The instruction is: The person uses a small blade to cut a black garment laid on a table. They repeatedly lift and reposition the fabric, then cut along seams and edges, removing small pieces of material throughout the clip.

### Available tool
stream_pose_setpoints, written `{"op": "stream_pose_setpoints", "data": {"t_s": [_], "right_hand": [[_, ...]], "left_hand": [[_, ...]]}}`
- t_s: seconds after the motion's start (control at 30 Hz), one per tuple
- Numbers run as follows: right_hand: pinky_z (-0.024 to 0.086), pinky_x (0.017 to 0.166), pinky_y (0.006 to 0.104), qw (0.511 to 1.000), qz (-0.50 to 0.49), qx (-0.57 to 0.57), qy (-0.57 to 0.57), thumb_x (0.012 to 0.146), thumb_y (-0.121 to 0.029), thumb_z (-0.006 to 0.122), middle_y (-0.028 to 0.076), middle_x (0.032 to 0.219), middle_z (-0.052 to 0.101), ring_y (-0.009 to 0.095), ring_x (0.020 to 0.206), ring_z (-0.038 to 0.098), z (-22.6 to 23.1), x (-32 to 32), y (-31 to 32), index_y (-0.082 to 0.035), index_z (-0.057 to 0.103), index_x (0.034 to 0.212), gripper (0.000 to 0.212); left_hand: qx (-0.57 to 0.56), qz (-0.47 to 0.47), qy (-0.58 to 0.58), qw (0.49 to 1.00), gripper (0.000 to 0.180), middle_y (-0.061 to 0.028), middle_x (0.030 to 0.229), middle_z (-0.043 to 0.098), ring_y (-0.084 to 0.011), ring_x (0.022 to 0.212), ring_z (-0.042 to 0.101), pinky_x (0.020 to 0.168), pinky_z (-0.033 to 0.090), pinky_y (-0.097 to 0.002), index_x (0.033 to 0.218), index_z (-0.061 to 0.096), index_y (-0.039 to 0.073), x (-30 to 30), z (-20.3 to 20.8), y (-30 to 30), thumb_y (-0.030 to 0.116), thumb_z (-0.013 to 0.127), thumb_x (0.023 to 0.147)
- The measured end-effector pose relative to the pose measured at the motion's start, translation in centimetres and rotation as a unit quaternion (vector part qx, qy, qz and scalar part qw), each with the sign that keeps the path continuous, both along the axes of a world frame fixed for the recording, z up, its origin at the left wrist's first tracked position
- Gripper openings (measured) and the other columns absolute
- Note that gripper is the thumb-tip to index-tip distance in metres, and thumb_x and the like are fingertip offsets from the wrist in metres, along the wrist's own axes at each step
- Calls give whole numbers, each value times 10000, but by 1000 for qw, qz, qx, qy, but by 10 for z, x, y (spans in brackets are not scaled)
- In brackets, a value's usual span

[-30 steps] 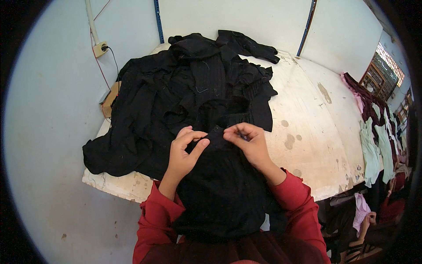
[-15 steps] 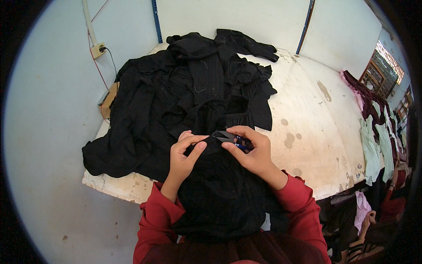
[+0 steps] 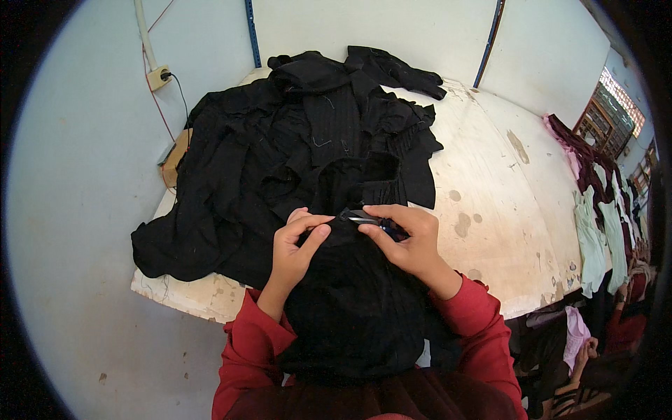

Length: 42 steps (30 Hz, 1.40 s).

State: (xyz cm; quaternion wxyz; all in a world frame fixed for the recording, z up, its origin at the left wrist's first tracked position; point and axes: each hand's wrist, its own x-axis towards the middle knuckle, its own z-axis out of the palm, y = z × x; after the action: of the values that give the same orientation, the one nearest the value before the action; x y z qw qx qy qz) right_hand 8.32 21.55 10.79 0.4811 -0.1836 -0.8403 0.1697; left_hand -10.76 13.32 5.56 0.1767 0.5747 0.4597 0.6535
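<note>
A black garment stretches from my lap up onto the table, where more black cloth is heaped. My left hand pinches a bit of its edge between thumb and fingers. In my right hand are small thread snips with dark blue handles, their blades pointing left at the pinched edge. The blades look pressed nearly together, with their tips against the black cloth. Whether a thread lies between them is too small to tell.
A heap of black garments covers the left and middle of the pale, stained table. On the left wall is a power socket with a plugged cord. Pale green clothes hang at the right, with another person's hand below.
The snips' blades have come together from a wider gap. My right hand has shifted slightly right, while my left keeps its pinch on the cloth.
</note>
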Motion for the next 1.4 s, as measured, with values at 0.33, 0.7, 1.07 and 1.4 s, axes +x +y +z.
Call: {"op": "stream_pose_setpoints", "data": {"t_s": [0.33,0.7,1.07,1.4], "right_hand": [[501,650,248,989,44,-135,40,794,-149,744,96,863,712,144,748,679,-8,0,7,-27,707,925,183],[496,800,243,944,215,-249,0,746,67,707,47,995,617,112,878,616,-30,-8,16,-24,666,966,242],[479,739,258,975,143,-145,90,682,159,630,84,989,602,153,866,611,-45,-2,-1,-28,688,900,293],[394,477,195,978,118,169,33,654,49,675,74,936,597,108,590,535,-51,11,-14,-107,739,968,356]], "left_hand": [[1,2,2,1000,132,-42,789,643,-124,779,558,978,326,-339,933,708,21,0,0,0,110,636,868],[130,136,260,947,169,5,701,511,-209,765,526,932,360,-433,717,650,132,1,4,2,-4,691,625],[152,300,266,903,170,-43,864,545,-202,800,534,761,426,-357,865,608,96,23,20,-25,10,687,741],[-177,-146,-350,908,290,-144,1010,661,-166,870,663,788,556,-295,1120,577,-46,54,17,-65,197,537,967]]}}
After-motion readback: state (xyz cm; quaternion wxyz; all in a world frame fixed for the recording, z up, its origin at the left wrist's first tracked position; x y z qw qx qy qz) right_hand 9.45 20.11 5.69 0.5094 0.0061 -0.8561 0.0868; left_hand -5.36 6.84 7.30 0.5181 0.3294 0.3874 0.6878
